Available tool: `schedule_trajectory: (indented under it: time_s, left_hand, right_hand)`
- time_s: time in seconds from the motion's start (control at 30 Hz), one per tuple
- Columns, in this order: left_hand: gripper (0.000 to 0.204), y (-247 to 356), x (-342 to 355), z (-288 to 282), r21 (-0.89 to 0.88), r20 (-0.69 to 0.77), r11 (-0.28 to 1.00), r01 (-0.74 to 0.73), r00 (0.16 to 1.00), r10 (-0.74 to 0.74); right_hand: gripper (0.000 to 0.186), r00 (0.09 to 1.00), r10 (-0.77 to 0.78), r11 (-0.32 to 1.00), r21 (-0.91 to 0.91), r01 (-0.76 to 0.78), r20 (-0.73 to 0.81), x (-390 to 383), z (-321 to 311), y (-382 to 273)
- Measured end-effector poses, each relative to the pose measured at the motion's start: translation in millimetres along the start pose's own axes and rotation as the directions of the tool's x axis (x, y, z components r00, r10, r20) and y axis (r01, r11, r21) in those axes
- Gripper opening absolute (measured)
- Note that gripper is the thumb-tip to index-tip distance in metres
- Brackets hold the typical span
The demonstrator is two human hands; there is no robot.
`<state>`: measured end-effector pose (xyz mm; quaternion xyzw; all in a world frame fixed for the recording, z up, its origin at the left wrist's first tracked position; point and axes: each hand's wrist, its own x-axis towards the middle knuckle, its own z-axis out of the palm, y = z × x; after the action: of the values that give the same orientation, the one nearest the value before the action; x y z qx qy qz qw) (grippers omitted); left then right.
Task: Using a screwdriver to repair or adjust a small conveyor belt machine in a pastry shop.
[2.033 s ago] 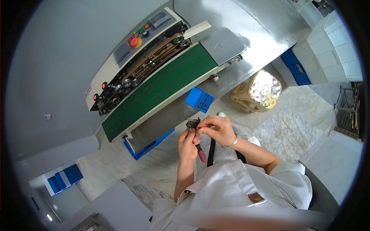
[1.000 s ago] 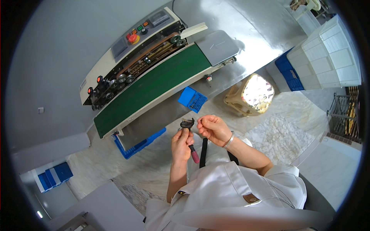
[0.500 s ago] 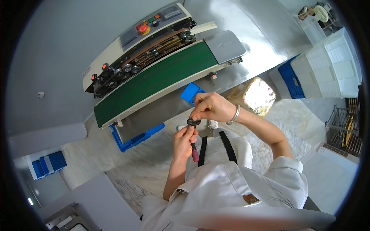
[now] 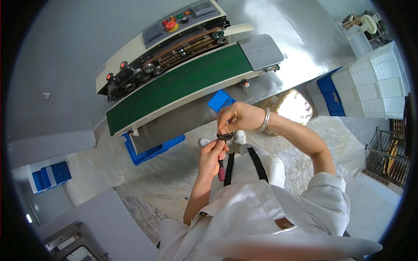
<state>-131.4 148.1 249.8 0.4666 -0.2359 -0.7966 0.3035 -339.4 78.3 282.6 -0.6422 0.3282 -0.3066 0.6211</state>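
A steel table point(image 4: 305, 32) runs along a grey wall, with marble-look flooring below, and the belt machine point(image 4: 185, 89) standing on it anchors the whole room. Its control panel lies along its far side, and the belt faces the person, presumably so that it can be reached from where they are. Just off the machine's near edge, toward its right half, sits a small open blue box point(image 4: 217, 99), likely kept there to be within arm's length. Lower, past the machine's near left part, is a blue crate point(image 4: 161, 149); beyond its right end stand a stool point(image 4: 294, 107) with a shiny top and, farther right, stacked white crates point(image 4: 370, 82).

The pink-handled tool point(image 4: 221, 173) is between the machine and the person's body, held upright-ish with its dark round head point(image 4: 224, 136) toward the machine. The left hand point(image 4: 210, 158) is clamped around its neck, probably to steady that head. The right hand point(image 4: 243, 117) (a bangle circles its wrist) bends over from above, fingertips together at the head; they hide whatever, if anything, they pinch.
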Motion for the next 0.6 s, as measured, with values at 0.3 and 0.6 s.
schedule_trajectory:
  time_s: [0.3, 0.6]
  left_hand:
    - [0.017, -7, -1, -3, 0.035, 0.020, 0.999, 0.005, 1.000, -0.006]
    - [0.021, -10, 3, -3, 0.077, 0.025, 0.997, -0.014, 1.000, 0.013]
  right_hand:
    - [0.012, 0.955, 0.286, 0.956, -0.094, -0.278, 0.080, -12, -13, -3]
    - [0.016, 0.915, 0.386, 0.917, -0.159, -0.366, 0.119, -12, -12, -10]
